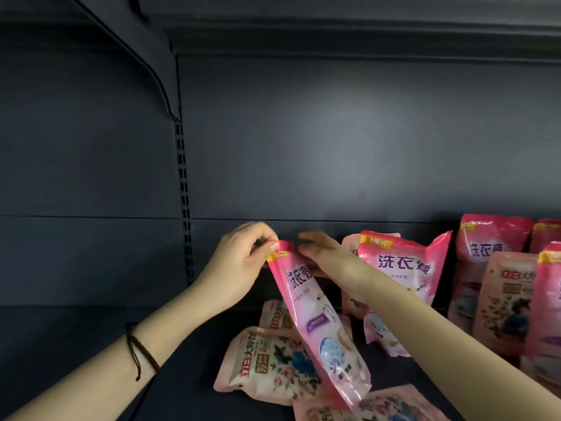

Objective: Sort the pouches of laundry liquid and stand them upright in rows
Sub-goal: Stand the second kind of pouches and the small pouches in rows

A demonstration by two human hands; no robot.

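Left hand (239, 262) pinching pink 洗衣液 pouch (318, 323), right hand (328, 256) flat beside it, "NEW" pouch (400, 268) near

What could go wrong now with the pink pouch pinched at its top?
The left hand pinches only the top edge of the pink pouch, which hangs tilted; it could slip.
Its base hangs over the floral pouches lying flat, poor footing for standing.
The right forearm crosses the leaning pouch and might topple it.

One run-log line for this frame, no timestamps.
left hand: pinches pink pouch top | right hand: beside pouch top, grip blurred | floral pouch: lying flat on shelf
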